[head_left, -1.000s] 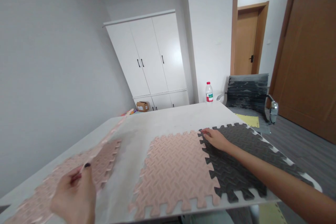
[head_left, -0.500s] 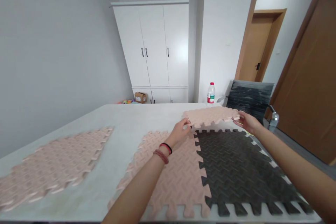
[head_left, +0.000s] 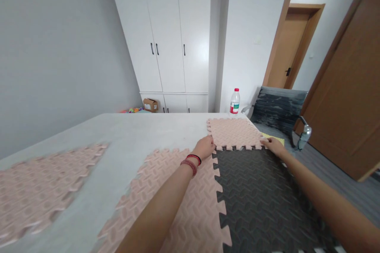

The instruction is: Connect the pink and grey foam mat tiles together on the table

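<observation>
A pink foam puzzle tile (head_left: 234, 132) lies flat on the white table (head_left: 142, 130), its near edge against the far edge of a black tile (head_left: 261, 197). My left hand (head_left: 204, 147) grips the pink tile's near left corner. At the tile's near right corner, my right hand (head_left: 272, 145) holds its edge. A second pink tile (head_left: 169, 201) is joined to the black tile's left side, under my left forearm. A third pink tile (head_left: 41, 185) lies apart at the far left of the table.
A plastic bottle with a red cap (head_left: 234, 101) stands at the table's far edge. A grey chair (head_left: 279, 110) is behind the right corner. A white cabinet (head_left: 169, 43) stands at the back wall, with wooden doors (head_left: 350, 87) to the right.
Both hands brought the pink tile, held tilted in the air half a second ago, down flat onto the table beyond the black tile. A second ago my left hand held it at the left.
</observation>
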`<state>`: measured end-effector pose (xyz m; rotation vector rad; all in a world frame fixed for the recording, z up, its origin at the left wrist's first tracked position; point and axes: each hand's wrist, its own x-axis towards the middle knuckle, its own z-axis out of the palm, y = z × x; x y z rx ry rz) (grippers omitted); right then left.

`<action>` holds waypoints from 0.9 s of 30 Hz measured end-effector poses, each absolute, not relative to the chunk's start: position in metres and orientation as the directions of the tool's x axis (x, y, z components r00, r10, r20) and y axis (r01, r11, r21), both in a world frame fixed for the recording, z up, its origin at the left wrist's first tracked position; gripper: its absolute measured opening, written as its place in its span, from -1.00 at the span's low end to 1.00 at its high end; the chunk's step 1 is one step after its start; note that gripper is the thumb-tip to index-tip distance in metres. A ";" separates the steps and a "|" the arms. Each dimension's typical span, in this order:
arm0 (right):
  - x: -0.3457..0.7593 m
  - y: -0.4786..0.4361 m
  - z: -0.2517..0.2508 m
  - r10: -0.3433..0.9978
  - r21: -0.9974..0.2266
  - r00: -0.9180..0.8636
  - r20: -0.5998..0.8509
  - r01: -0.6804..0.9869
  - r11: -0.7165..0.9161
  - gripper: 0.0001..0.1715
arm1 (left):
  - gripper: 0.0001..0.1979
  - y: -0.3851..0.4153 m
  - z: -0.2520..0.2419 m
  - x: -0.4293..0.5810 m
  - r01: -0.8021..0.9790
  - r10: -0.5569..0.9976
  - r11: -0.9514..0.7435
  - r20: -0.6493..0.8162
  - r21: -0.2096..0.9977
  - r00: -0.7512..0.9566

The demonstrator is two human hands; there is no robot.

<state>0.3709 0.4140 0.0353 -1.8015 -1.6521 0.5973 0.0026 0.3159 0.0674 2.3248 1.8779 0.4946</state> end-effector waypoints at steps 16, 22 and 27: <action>0.370 0.418 0.015 0.967 -0.528 0.137 0.216 0.849 -0.003 -0.56 | -0.66 0.313 0.072 0.026 0.980 0.960 -0.189 0.220 0.066 0.170; 0.372 0.421 0.011 0.955 -0.528 0.157 0.253 0.849 0.000 -0.53 | -0.67 0.308 0.073 0.030 0.978 0.948 -0.210 0.247 0.012 0.200; 0.376 0.421 0.008 0.946 -0.526 0.176 0.272 0.850 -0.007 -0.55 | -0.68 0.309 0.070 0.034 0.975 0.945 -0.221 0.243 -0.025 0.220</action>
